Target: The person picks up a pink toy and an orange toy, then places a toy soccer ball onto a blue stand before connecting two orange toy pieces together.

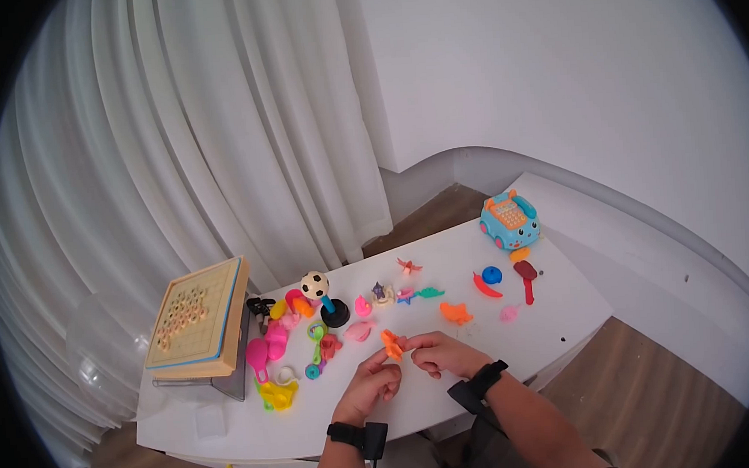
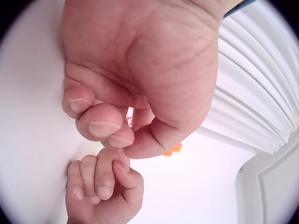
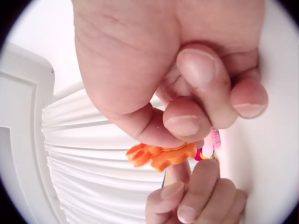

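A small orange toy figure (image 1: 391, 344) with a jagged edge is between the two hands, over the front part of the white table (image 1: 486, 381). My right hand (image 1: 447, 354) pinches it; in the right wrist view the thumb lies along the orange toy figure (image 3: 161, 156). Below it, my left hand (image 1: 369, 387) reaches up with a straight index finger that touches the underside. The other left fingers are curled toward the palm, as the left hand (image 2: 140, 70) shows in its own wrist view. Most of the toy is hidden there behind the fingers.
Left stands a wooden board game box (image 1: 195, 318) on a rack, beside bright plastic toys and a football on a stand (image 1: 315, 286). Small figures lie mid-table, including another orange figure (image 1: 456, 313). A blue toy telephone (image 1: 511, 221) stands at the far right.
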